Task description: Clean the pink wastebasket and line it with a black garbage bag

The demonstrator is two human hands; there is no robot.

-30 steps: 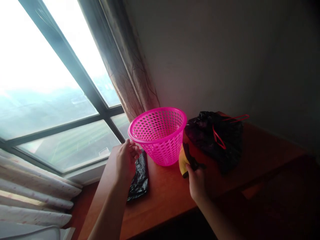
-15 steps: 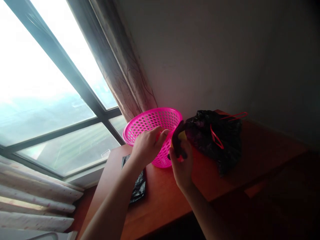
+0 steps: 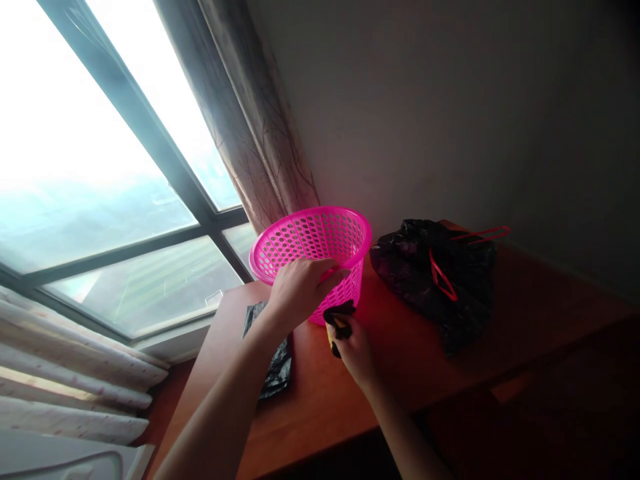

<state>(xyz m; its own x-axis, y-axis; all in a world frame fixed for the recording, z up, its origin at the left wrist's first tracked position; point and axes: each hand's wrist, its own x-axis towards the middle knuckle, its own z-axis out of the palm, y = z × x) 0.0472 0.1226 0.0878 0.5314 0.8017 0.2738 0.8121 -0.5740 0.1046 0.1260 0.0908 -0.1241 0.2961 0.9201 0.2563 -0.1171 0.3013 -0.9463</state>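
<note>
A bright pink perforated plastic basket (image 3: 350,283) stands upright on the brown table. My left hand (image 3: 303,287) is closed over its near rim, with the fingertips partly hidden inside. In front of the basket's lower right side, my right hand (image 3: 354,350) is closed around a limp black-and-yellow thing (image 3: 340,321) that looks like a blackened banana peel. A crumpled black plastic bag (image 3: 415,267) with red drawstrings lies to the right of the basket. Beneath my left forearm, a flat folded black plastic piece (image 3: 279,373) is partly covered.
The table (image 3: 310,407) has its near edge below my hands. A large window (image 3: 135,267) and a patterned curtain (image 3: 260,120) are at the left, and a grey wall (image 3: 425,120) rises behind.
My right hand has moved down and a little left with the black-and-yellow thing, away from the basket's rim. My left hand stays at the rim. The view has shifted slightly.
</note>
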